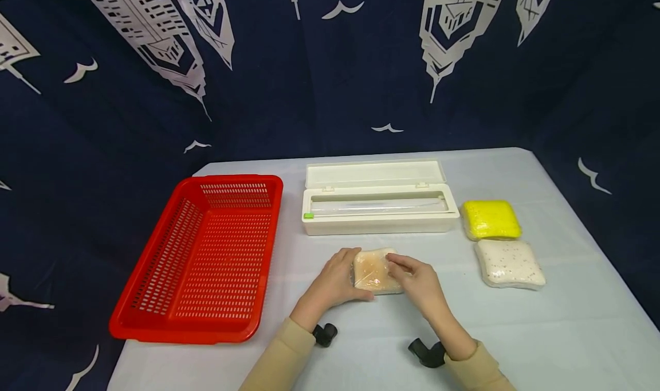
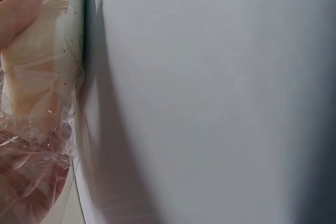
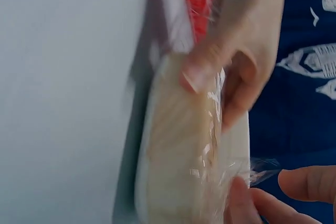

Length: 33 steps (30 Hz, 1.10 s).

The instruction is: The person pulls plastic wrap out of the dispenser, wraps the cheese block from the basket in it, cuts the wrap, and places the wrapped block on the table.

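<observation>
A tan-topped, bread-like slab (image 1: pixel 372 269) in clear cling film lies on the table at the middle front. My left hand (image 1: pixel 339 277) grips its left end, thumb along the near side and fingers at the far side. At the slab's right side, my right hand (image 1: pixel 414 279) pinches the loose cling film (image 3: pixel 262 170) between thumb and fingers, pulling it away from the slab in the right wrist view. Crumpled film (image 2: pixel 39 129) and the slab's pale side (image 2: pixel 65 40) show in the left wrist view. Behind both hands stands a white cling film dispenser (image 1: pixel 381 225), its lid raised.
To the left is a red perforated basket (image 1: pixel 268 253). A yellow wrapped slab (image 1: pixel 491 219) and a white speckled wrapped slab (image 1: pixel 509 264) lie at the right. Black wrist mounts (image 1: pixel 428 354) hang below the forearms. A dark blue patterned cloth (image 1: pixel 330 87) hangs behind the table (image 1: pixel 577 322).
</observation>
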### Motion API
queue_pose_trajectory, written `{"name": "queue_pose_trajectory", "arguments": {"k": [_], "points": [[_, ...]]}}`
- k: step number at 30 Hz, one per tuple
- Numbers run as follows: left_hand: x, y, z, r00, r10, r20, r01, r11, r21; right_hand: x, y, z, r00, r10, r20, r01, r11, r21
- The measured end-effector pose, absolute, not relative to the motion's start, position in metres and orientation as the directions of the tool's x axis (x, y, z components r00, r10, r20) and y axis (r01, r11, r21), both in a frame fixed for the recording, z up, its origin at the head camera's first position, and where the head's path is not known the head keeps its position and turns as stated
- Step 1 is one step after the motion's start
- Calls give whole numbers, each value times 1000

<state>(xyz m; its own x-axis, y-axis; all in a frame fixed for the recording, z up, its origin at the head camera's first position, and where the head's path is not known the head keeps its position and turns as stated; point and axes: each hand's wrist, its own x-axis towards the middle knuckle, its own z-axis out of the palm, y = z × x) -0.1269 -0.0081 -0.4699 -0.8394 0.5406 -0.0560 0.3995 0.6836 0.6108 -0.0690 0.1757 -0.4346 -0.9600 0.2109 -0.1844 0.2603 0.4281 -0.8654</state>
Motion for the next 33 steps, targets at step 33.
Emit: {"name": "queue_pose_trajectory", "arguments": {"k": [33], "points": [[-129, -8, -471, -842, 533, -81, 386, 702, 599, -49, 153, -454, -900, -8, 436, -199, 897, -394]]}}
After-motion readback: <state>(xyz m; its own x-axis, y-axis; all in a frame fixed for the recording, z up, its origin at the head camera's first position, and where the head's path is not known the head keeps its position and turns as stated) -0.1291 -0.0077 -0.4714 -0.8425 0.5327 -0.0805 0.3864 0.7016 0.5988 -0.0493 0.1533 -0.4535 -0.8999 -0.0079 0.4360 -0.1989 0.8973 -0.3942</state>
